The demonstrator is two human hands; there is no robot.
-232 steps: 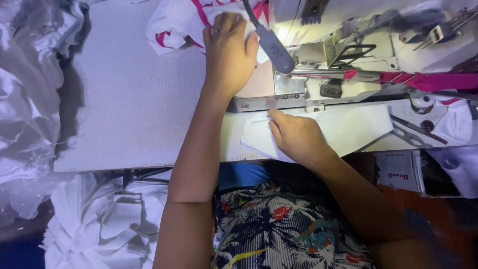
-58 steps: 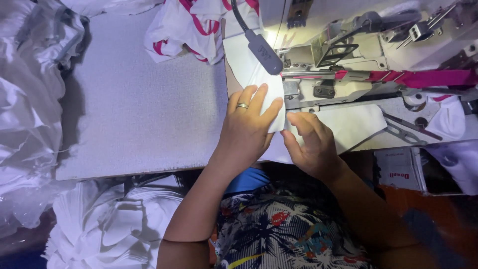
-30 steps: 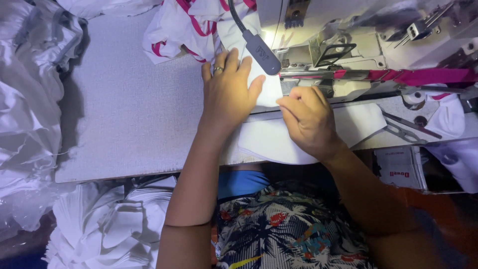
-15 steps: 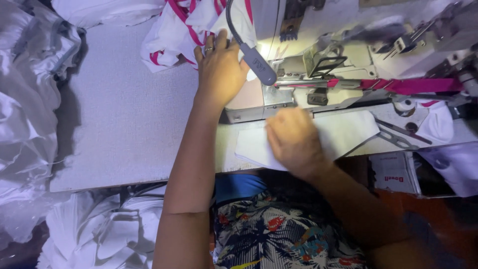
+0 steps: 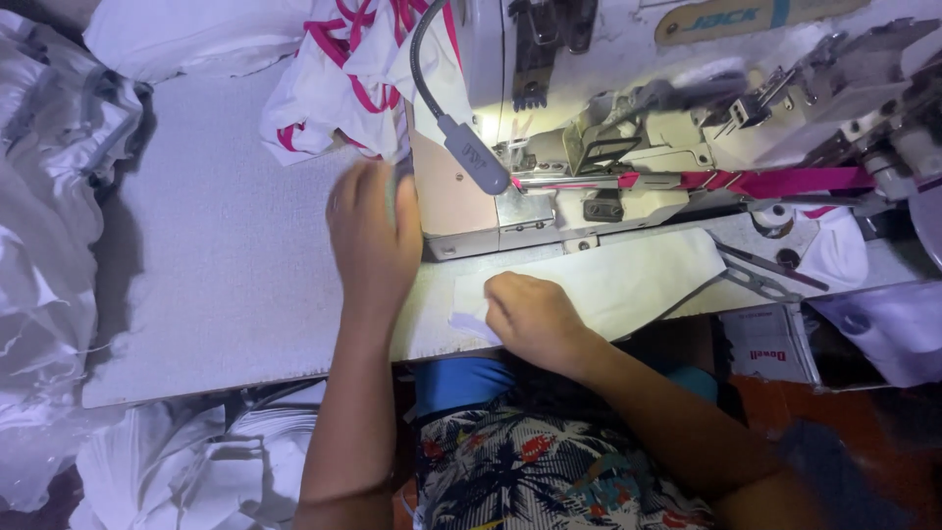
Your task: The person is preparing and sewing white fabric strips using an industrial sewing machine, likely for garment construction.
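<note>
My left hand [image 5: 373, 236] lies palm down and blurred on the grey table [image 5: 216, 265], just left of the sewing machine's bed [image 5: 461, 211], fingers toward the white and pink garment [image 5: 343, 79]. It holds nothing that I can see. My right hand [image 5: 530, 316] presses with curled fingers on a flat white fabric piece [image 5: 628, 280] at the table's front edge. A pink binding strip [image 5: 765, 181] runs across the sewing machine [image 5: 667, 108] toward its needle area.
A flexible lamp [image 5: 471, 152] hangs over the machine bed. Heaps of white fabric in clear plastic [image 5: 49, 226] lie at the left. More white cloth [image 5: 196, 471] is piled below the table. Tweezers [image 5: 756, 275] rest at the right.
My left hand has slid back from the pink and white garment toward me, along the machine's left side. My right hand has stayed on the white piece at the front edge.
</note>
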